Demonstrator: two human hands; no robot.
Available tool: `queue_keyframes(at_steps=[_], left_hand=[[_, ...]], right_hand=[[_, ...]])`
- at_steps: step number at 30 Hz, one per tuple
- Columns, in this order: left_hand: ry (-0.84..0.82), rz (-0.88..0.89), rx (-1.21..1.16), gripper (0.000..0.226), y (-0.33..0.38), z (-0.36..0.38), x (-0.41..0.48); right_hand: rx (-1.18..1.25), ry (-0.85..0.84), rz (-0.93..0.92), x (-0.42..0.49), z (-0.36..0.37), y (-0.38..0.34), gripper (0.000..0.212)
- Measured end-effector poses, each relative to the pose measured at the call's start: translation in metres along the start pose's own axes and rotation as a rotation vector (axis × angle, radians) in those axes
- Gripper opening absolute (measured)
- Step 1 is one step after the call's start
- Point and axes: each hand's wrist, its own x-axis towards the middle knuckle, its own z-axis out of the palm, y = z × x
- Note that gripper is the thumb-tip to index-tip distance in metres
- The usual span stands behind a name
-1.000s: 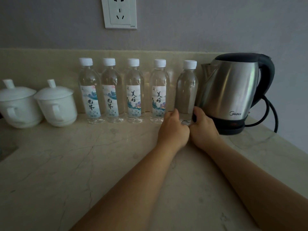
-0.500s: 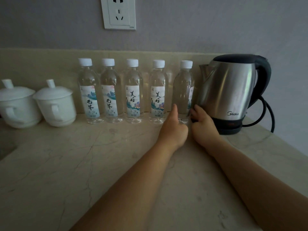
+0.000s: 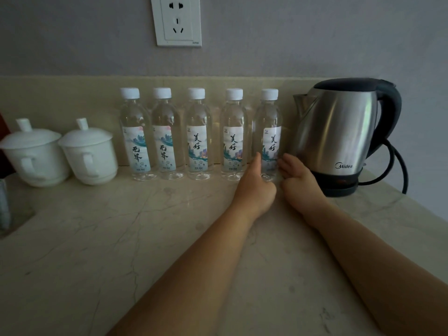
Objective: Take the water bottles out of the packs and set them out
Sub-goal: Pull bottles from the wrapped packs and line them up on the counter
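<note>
Two hands flank rightmost bottle: right hand fingers straight; left hand fingers hidden, unclear.

Bare forearms; bare left hand, right hand

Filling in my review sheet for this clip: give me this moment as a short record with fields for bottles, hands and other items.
bottles: five water bottles, upright in a row along the backsplash, caps on
left hand: touches the rightmost bottle low on its left side
right hand: fingers straight, close beside that bottle's right side
other items: steel kettle at right, two lidded white cups at left, wall socket above
</note>
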Motion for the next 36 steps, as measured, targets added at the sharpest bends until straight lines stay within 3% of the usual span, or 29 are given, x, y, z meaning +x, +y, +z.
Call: queue_keyframes(at_steps=[3,6,10,17,22,26,30,36], left_hand=[[0.039,0.008,0.047,0.076,0.0,-0.001,0.0],[0.061,0.001,0.045,0.074,-0.001,-0.001,0.002],[0.035,-0.012,0.023,0.077,-0.003,0.001,0.003],[0.035,0.002,0.025,0.074,-0.004,0.002,0.005],[0.182,0.06,0.069,0.055,-0.004,0.002,-0.002],[0.3,0.187,0.342,0.037,0.0,0.0,-0.017],[0.288,0.345,0.654,0.031,0.002,-0.003,-0.033],[0.258,0.406,0.925,0.027,0.01,-0.01,-0.053]], right_hand=[[-0.015,0.056,-0.048,0.001,-0.001,-0.001,0.067],[-0.063,-0.025,-0.06,0.0,0.002,-0.001,0.059],[-0.071,-0.048,-0.051,0.001,0.004,0.001,0.072],[-0.029,-0.018,-0.052,0.002,0.003,-0.002,0.071],[-0.213,0.171,-0.215,-0.009,0.0,-0.008,0.052],[-0.46,0.222,-0.306,-0.026,-0.001,-0.014,0.032],[-0.69,0.189,-0.329,-0.043,-0.009,-0.021,0.028],[-1.004,0.15,-0.244,-0.067,-0.046,-0.025,0.024]])
